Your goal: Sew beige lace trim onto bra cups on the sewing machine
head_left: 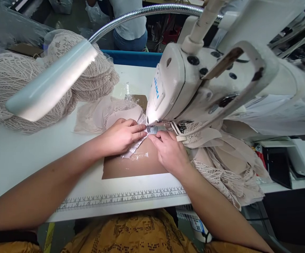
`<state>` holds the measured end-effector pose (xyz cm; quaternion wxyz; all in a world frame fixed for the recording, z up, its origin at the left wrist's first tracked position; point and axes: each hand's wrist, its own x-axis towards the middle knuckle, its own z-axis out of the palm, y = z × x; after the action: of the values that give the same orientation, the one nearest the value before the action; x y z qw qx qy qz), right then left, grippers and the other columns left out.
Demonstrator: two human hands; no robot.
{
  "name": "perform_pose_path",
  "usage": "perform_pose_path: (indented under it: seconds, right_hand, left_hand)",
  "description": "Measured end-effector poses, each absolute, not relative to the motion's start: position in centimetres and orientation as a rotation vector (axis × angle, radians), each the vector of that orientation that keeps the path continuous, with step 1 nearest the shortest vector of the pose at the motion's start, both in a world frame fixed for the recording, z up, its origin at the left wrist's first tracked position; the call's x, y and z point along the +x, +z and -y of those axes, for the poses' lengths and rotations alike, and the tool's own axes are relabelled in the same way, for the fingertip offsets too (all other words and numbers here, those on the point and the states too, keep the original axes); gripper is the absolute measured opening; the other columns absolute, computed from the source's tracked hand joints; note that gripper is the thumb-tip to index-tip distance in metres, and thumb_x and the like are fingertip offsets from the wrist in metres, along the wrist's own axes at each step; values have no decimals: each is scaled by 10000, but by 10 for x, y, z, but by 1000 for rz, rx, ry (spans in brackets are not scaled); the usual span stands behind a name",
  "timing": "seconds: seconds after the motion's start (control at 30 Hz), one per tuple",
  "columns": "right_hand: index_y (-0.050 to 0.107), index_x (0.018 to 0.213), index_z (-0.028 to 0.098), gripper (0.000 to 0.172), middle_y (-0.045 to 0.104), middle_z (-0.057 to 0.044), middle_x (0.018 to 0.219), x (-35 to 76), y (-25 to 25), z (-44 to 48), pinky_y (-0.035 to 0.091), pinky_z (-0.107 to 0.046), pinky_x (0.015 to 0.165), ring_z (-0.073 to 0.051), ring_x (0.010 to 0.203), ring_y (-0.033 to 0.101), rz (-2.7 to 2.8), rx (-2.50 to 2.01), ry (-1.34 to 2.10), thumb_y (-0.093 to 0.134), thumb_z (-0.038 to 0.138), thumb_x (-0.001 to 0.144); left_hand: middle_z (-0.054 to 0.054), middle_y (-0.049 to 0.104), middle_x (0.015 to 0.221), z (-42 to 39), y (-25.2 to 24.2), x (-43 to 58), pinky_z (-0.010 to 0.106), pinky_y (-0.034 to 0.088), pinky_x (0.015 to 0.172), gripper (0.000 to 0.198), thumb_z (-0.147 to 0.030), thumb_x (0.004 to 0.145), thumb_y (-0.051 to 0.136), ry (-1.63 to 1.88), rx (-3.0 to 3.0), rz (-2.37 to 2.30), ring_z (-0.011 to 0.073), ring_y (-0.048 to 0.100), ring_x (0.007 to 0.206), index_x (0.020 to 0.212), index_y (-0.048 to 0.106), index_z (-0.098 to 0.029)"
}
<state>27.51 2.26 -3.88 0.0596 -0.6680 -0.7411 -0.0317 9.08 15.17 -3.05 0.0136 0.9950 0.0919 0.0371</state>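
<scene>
A white sewing machine (168, 84) stands over the table, its needle area just ahead of my fingers. My left hand (122, 136) lies on a beige lace piece (112, 114), thumb and index finger pressing its edge beside the presser foot. Close by on the right, my right hand (168, 149) has its fingers bent, the index finger and thumb pinching at the same lace edge. Under the work lies a brown board (133, 167) taped to the tabletop. The exact grip of the right fingertips is partly hidden.
Beige lace bundles (89, 77) are heaped at the back left, beneath a lamp head (52, 80) on a bendable metal arm. More lace pieces (226, 165) hang at the right. A printed ruler (120, 198) runs along the front edge. Another person (130, 21) sits behind.
</scene>
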Motion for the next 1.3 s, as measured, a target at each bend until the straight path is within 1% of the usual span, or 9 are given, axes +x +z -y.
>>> perform_pose_path:
  seconds: [0.27,0.5,0.63,0.73,0.83,0.93,1.07,1.17,1.3]
  right_hand:
    - [662,1207,206,452,654,-70,951,281,-45,-20,374,-319,653,-219,864,504,2177,-1828,-71,469,29,838]
    - [691,1158,172,362,697,-59,894,282,-44,-20,422,-317,681,-207,804,556,2143,-1774,-48,455,91,896]
    - [696,1128,168,307,714,-60,927,285,-43,-18,450,-314,735,-197,828,601,2106,-1783,-23,472,138,920]
    - [698,1111,178,288,722,-59,930,287,-43,-16,454,-305,716,-190,817,623,2076,-1808,-8,481,155,924]
    - [700,1105,180,281,728,-59,921,288,-43,-15,461,-302,716,-188,818,636,2075,-1808,1,485,159,924]
    - [701,1100,172,279,728,-56,902,288,-41,-14,473,-301,731,-186,818,643,2090,-1799,17,483,156,926]
    - [694,1113,185,285,723,-48,912,288,-35,-9,483,-283,738,-168,835,645,2099,-1749,97,484,148,924]
    - [696,1111,199,278,715,-37,888,290,-31,-6,476,-274,727,-156,812,634,2168,-1669,144,493,166,924]
    - [711,1071,198,253,698,-29,812,291,-30,-5,448,-273,715,-156,778,614,2315,-1576,172,503,194,928]
  left_hand:
    - [91,518,1427,-153,-32,90,403,399,800,436,-164,913,455,160,3077,-377,283,515,1064,1338,547,-193]
    - [120,536,1394,-151,-32,87,413,383,856,411,-212,941,403,193,3092,-413,312,455,1237,1326,537,-163]
    - [155,547,1353,-139,-14,83,389,421,760,428,-366,965,404,16,3071,-564,320,520,1113,1290,568,-140]
    - [144,633,1183,-129,1,78,368,450,741,454,-459,950,431,-125,2989,-589,286,570,968,1206,624,-137]
    - [124,660,1053,-123,10,74,360,469,727,424,-447,954,427,-183,2925,-569,260,594,887,1133,659,-141]
    - [125,653,1019,-122,9,75,362,489,740,388,-409,950,450,-153,2864,-540,256,602,884,1098,669,-125]
    - [134,646,1066,-123,-1,78,347,498,819,324,-323,958,456,39,2807,-397,237,598,941,1085,677,-123]
    - [143,630,1183,-122,-10,82,368,490,870,322,-286,963,450,159,2826,-304,245,585,1005,1157,652,-127]
    - [131,581,1325,-121,-19,85,399,464,918,356,-274,950,466,154,2876,-310,266,563,1063,1249,602,-136]
